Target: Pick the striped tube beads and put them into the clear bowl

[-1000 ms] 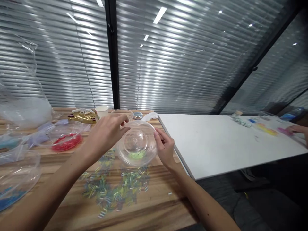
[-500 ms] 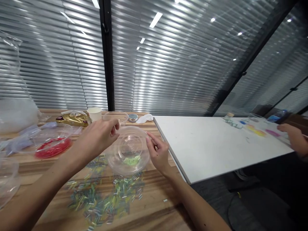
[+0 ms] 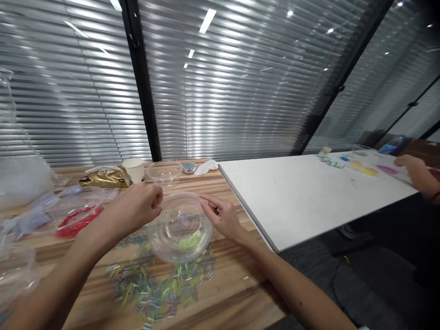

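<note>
The right hand [image 3: 222,216] has its thumb and forefinger closed on the right rim of a clear bowl [image 3: 182,215]. The bowl is located directly left of those fingers, tilted so that its inside faces the viewer. A small heap of yellow-green pieces [image 3: 191,239] lies in the lower part of the bowl, below and to the left of the right fingertips.

The left hand [image 3: 144,204] is at the bowl's upper left rim, with fingers curled inward in a narrow bend. The fingertips are turned away and the area is blurred; whether they grip the rim or a small piece cannot be told.

Below the fingers of both hands, many short loose tubes [image 3: 154,293] are scattered on the wooden table [image 3: 227,300]. One stray tube [image 3: 245,277] lies apart from them, nearer the viewer than the right fingers.

Beyond the left fingers stand a paper cup [image 3: 134,171] and a second clear bowl [image 3: 165,173]; a gold packet [image 3: 105,178] lies beside the cup. Red pieces [image 3: 74,225] are found to the left of the left fingers. A round tin [image 3: 189,168] and a white tissue [image 3: 206,167] lie beyond the right fingers. A white table [image 3: 302,197] extends to their right, with a co-worker's hand [image 3: 410,169] at its far end.
</note>
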Motion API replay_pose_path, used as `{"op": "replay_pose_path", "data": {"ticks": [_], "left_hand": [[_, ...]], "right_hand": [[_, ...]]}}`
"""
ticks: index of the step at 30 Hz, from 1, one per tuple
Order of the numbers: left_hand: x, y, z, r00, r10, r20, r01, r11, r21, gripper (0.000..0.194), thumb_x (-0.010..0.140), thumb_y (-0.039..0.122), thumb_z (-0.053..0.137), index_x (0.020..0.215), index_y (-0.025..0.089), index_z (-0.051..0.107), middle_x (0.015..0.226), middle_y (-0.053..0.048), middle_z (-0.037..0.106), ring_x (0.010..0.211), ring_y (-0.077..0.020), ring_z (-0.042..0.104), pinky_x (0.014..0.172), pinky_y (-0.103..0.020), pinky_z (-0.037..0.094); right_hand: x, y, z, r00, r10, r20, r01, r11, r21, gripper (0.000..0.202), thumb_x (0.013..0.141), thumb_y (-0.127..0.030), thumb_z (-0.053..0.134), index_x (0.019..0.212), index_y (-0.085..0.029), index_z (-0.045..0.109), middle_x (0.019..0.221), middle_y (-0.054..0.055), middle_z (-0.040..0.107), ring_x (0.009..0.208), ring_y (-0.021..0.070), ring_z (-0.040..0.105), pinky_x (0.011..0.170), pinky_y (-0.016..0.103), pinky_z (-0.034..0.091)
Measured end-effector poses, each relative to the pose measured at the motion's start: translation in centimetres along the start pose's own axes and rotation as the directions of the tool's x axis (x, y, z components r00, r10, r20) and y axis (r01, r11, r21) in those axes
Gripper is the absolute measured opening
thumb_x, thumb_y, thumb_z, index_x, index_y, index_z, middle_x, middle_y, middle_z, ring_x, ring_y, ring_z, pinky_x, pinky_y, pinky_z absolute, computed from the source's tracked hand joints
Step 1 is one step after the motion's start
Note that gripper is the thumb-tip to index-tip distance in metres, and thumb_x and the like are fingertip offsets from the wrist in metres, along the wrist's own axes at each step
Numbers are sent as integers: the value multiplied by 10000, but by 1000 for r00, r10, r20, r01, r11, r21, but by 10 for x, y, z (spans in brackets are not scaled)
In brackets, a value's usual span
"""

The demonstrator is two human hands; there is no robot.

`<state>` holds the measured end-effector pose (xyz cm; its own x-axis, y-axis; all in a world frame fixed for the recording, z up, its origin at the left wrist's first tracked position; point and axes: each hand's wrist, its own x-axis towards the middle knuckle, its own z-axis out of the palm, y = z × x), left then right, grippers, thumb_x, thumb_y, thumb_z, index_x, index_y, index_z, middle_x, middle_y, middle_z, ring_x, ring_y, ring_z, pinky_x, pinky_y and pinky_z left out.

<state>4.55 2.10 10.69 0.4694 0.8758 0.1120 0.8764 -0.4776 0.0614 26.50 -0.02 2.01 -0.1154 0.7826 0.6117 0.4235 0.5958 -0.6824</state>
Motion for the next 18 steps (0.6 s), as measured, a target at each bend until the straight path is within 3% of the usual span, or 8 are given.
{"op": "replay_pose_path", "data": {"ticks": [4, 7, 14, 18], "left_hand": [[0, 10, -5, 999, -30, 30, 29, 999, 22, 134, 688, 120, 449, 570, 182, 461, 589, -29, 562, 523, -142, 469, 510, -281, 266], [-1, 12, -7, 999, -25, 23, 24, 1000, 16, 163, 675, 105, 453, 533, 185, 437, 562, -25, 548, 515, -140, 453, 511, -281, 267], [-4, 11, -3, 997, -57, 51, 58, 998, -11, 173, 663, 76, 474, 532, 188, 458, 612, -34, 574, 590, -167, 498, 549, -280, 312], [-4, 10, 2, 997, -45, 61, 45, 999, 0, 174, 672, 83, 484, 542, 193, 445, 629, -46, 571, 635, -190, 513, 557, -281, 322]], "right_hand": [[0, 1, 1, 1000, 28, 15, -28, 999, 17, 345, 850, -307, 464, 991, -85, 689, 479, -61, 325, 447, 73, 295, 457, 195, 282], [0, 3, 2, 998, 55, 34, -55, 998, 25, 359, 848, -319, 467, 993, -77, 689, 485, -59, 337, 450, 70, 301, 460, 195, 282], [0, 8, 3, 983, 115, 143, -119, 993, 19, 373, 852, -348, 489, 1046, -96, 684, 563, -2, 551, 494, 99, 425, 520, 219, 374], [0, 7, 2, 979, 133, 153, -145, 987, 70, 354, 871, -359, 467, 1032, -143, 697, 842, 67, 688, 674, 162, 580, 619, 253, 447]]}}
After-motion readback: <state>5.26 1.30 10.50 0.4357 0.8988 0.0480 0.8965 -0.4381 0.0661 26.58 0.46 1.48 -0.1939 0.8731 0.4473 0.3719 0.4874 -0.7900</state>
